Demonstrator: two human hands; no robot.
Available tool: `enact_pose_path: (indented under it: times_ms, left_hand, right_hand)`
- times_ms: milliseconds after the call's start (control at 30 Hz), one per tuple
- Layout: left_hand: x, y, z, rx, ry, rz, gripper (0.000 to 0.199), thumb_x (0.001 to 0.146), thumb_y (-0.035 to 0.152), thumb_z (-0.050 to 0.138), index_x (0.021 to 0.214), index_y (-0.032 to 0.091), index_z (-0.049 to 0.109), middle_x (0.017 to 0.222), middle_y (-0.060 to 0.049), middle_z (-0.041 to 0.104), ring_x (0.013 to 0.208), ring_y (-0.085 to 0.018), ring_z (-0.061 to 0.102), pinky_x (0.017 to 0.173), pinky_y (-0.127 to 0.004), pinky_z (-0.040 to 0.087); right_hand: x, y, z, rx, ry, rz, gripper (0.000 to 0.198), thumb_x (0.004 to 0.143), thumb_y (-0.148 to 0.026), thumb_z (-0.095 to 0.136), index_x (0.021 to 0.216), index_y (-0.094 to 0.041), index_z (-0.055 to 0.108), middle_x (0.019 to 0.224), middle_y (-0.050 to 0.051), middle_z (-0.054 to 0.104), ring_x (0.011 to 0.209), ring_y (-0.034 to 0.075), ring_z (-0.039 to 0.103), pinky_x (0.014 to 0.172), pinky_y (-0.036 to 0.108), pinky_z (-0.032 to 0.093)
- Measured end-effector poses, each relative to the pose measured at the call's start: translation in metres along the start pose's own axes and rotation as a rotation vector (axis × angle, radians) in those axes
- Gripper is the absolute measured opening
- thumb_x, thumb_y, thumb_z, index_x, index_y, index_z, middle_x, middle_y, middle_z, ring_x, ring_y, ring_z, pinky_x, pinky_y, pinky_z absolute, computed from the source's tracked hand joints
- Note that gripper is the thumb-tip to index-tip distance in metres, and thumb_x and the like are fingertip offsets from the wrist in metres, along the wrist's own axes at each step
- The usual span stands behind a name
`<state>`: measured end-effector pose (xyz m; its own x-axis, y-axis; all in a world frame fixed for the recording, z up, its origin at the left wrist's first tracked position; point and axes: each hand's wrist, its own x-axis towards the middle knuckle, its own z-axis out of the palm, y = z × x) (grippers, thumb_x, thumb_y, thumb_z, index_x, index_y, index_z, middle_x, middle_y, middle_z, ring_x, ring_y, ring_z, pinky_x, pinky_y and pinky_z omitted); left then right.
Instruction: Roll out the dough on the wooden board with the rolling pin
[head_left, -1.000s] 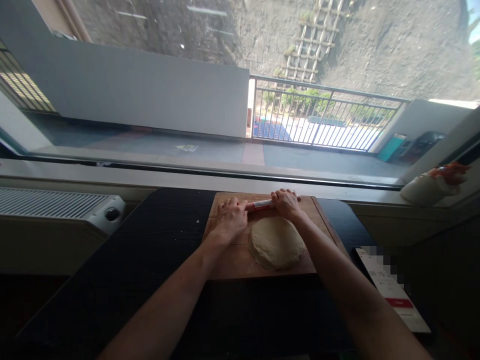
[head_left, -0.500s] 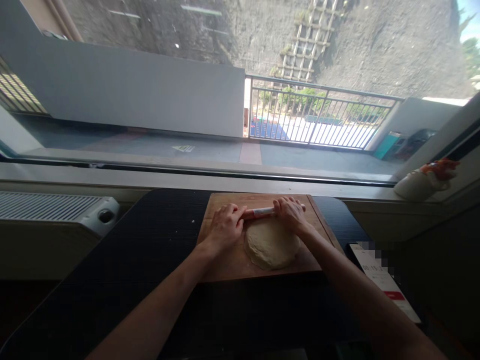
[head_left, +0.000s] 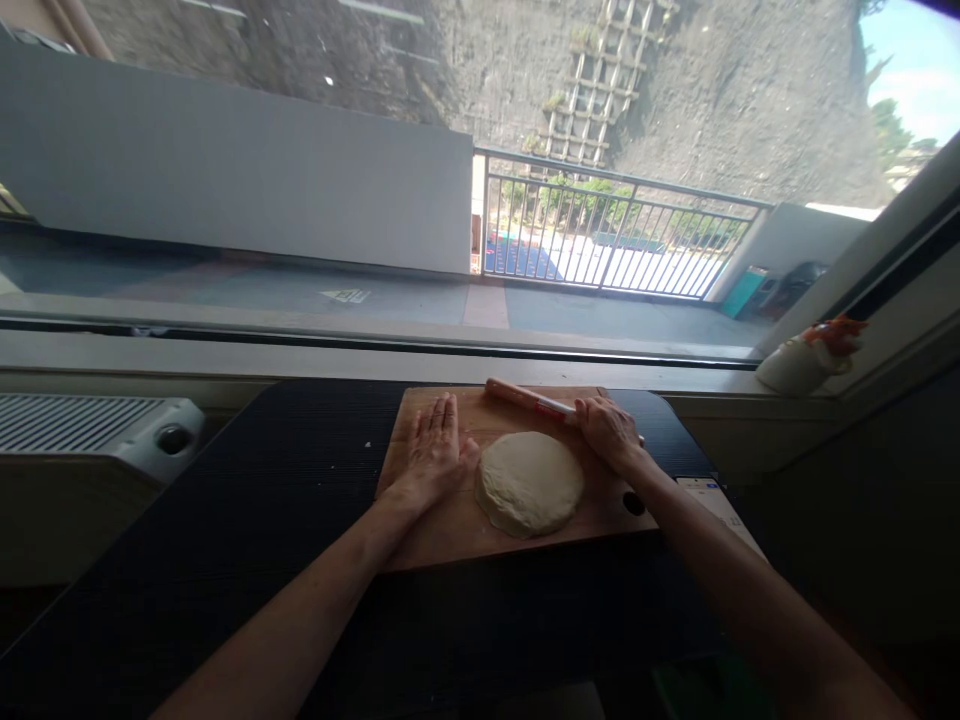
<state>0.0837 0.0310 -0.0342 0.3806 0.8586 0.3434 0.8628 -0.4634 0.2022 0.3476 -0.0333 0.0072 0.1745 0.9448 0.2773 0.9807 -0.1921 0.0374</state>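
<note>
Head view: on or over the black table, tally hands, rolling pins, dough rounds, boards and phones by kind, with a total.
Left hand and right hand: 2
Rolling pin: 1
Dough round: 1
Wooden board: 1
Phone: 1
Total: 6

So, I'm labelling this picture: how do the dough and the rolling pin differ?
The dough is a broad, pale round; the rolling pin is a slim, browner rod with a white-and-red band. The dough lies on the wooden board; the rolling pin slants from the right hand.
</note>
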Motion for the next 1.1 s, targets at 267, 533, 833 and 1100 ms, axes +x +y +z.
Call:
enact_pose_path:
  times_ms: [267,533,833,1100]
  left_hand:
    - [0.002,-0.011,-0.007,0.007,0.109,-0.046,0.055,0.081,0.022,0.038,0.133,0.005,0.036,0.129,-0.017,0.05,0.124,-0.026,0.044,0.107,-0.039,0.029]
    - [0.0,-0.01,-0.004,-0.011,0.123,0.011,0.051,0.08,0.023,0.04,0.129,0.01,0.042,0.128,-0.014,0.051,0.121,-0.025,0.045,0.106,-0.039,0.03]
    - [-0.001,-0.008,-0.007,-0.011,0.086,0.022,0.049,0.081,0.023,0.038,0.129,0.012,0.044,0.13,-0.012,0.051,0.123,-0.025,0.043,0.108,-0.041,0.026]
    - [-0.001,-0.009,-0.004,0.004,0.074,0.041,0.047,0.082,0.024,0.037,0.128,0.013,0.045,0.131,-0.012,0.05,0.124,-0.024,0.042,0.109,-0.042,0.025]
  right_hand:
    - [-0.01,0.009,-0.007,-0.017,-0.045,-0.064,0.044,0.098,-0.039,0.024,0.088,-0.018,0.061,0.09,0.005,0.065,0.083,0.014,0.057,0.072,0.023,0.034]
    - [-0.05,0.019,-0.013,-0.045,-0.07,-0.076,0.036,0.097,-0.044,0.027,0.096,-0.023,0.056,0.097,0.002,0.061,0.089,0.014,0.055,0.073,0.023,0.035]
    - [-0.07,0.008,-0.022,-0.072,-0.086,-0.085,0.041,0.096,-0.042,0.026,0.132,-0.024,0.035,0.104,0.006,0.057,0.089,0.019,0.056,0.069,0.027,0.037]
    - [-0.088,-0.002,-0.027,-0.115,-0.113,0.123,0.041,0.095,-0.037,0.031,0.133,-0.021,0.034,0.107,0.009,0.057,0.091,0.02,0.057,0.07,0.028,0.04]
